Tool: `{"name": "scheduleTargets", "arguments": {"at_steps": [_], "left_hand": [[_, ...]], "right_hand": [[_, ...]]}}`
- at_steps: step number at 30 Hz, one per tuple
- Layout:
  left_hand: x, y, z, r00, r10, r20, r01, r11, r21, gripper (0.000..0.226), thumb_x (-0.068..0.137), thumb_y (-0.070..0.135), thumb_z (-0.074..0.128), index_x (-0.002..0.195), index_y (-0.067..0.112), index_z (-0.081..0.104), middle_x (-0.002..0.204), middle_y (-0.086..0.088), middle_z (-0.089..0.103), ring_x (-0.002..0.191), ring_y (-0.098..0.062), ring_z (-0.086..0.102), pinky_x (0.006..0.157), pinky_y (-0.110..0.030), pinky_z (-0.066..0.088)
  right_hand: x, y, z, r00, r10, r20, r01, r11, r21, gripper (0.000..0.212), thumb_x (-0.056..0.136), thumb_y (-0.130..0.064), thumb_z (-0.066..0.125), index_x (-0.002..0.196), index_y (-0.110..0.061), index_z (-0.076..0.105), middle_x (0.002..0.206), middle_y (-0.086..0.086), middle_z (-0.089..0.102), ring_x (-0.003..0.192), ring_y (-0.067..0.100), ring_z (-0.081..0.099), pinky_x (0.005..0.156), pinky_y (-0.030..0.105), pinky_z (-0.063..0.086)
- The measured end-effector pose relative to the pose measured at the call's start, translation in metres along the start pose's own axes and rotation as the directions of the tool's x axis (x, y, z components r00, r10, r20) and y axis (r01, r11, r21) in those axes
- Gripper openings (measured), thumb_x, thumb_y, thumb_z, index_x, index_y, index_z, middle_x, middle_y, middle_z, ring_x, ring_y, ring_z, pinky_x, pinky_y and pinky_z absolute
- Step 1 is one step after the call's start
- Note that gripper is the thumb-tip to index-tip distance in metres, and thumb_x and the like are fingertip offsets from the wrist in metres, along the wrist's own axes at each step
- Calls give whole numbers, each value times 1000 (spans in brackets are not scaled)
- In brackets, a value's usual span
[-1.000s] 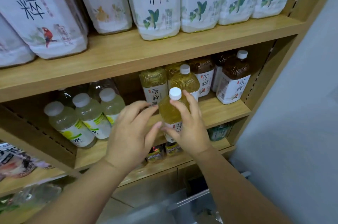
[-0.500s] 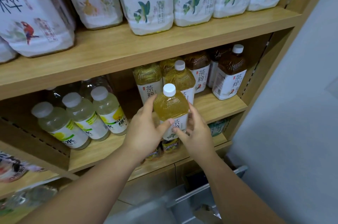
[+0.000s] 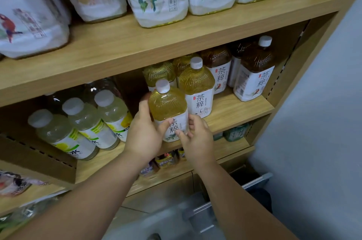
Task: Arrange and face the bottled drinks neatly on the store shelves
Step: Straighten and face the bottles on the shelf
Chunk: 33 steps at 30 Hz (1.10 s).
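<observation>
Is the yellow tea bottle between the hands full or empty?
Full: golden liquid fills the yellow tea bottle up to its neck, under the white cap. The left hand and right hand grip it.

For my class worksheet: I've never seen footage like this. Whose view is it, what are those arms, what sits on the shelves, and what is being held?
There is no machine: a person wears a camera on the head, looking forward and down at their own bare hands. The left hand and right hand together hold a white-capped yellow tea bottle at the front edge of the wooden shelf. To its left stand pale lemon drink bottles; to its right, dark tea bottles.
</observation>
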<state>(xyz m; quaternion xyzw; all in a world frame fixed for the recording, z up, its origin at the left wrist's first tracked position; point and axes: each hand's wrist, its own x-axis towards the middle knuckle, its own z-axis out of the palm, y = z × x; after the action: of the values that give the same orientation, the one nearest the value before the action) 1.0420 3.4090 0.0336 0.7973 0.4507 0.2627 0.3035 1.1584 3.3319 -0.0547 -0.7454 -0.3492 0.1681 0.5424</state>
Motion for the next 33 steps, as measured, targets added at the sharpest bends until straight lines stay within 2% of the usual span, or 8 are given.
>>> {"name": "scheduleTargets", "arguments": {"at_steps": [4,9,12,14,19,23,30,33], "left_hand": [[12,-3,2,999,-34,-6,34,999,19,72,91,36,73,149,24,32,123,-4,60,112,-23,58,88,-37,50],[23,-1,5,999,-37,-17,38,999,12,77,92,34,73,154,25,27,125,-7,64,116,-29,60,92,-38,51],[30,-1,5,1000,-21,-17,21,1000,-23,79,92,28,74,155,26,27,118,4,66,116,-28,64,89,-30,49],[34,-2,5,1000,-23,-1,23,999,-23,81,92,28,74,156,26,24,116,6,64,115,-29,65,88,-29,48],[43,-5,5,1000,-18,2,18,999,39,86,94,32,71,160,27,16,134,-6,65,116,-37,65,90,-36,52],[47,-7,6,1000,-28,7,28,998,63,88,93,34,71,160,30,15,135,-6,65,115,-40,64,92,-41,54],[45,-7,5,1000,-4,10,3,997,71,87,94,33,71,160,28,14,137,-7,64,115,-40,64,90,-40,53],[45,-8,5,1000,-4,20,3,997,71,88,94,34,70,160,29,13,137,-7,64,117,-39,64,90,-39,53]], "right_hand": [[10,-5,3,1000,11,3,-11,999,-34,53,85,-29,80,133,-23,56,126,-7,56,115,13,60,95,42,58],[23,-13,-20,972,129,-196,-130,992,9,97,77,-36,88,154,-18,32,148,3,37,125,11,46,98,27,45],[38,-9,-34,975,180,-133,-181,983,7,116,77,-34,89,163,-23,12,164,5,19,144,20,33,102,28,33],[50,-3,-38,983,173,-69,-175,984,-23,121,76,-34,90,164,-24,7,166,5,20,150,22,28,104,28,29],[67,11,-30,989,149,-6,-150,988,-32,115,68,-41,91,159,-26,22,148,0,49,134,18,52,108,43,50],[72,16,-28,985,170,-28,-171,983,-64,101,78,-32,88,158,-17,28,144,4,49,129,18,53,99,26,45],[74,16,-28,983,185,-17,-185,980,-78,95,82,-28,85,157,-14,27,144,4,50,127,18,56,99,29,49],[72,16,-32,976,211,49,-209,977,-51,105,79,-30,87,160,-20,21,147,1,50,130,17,55,106,32,47]]}}
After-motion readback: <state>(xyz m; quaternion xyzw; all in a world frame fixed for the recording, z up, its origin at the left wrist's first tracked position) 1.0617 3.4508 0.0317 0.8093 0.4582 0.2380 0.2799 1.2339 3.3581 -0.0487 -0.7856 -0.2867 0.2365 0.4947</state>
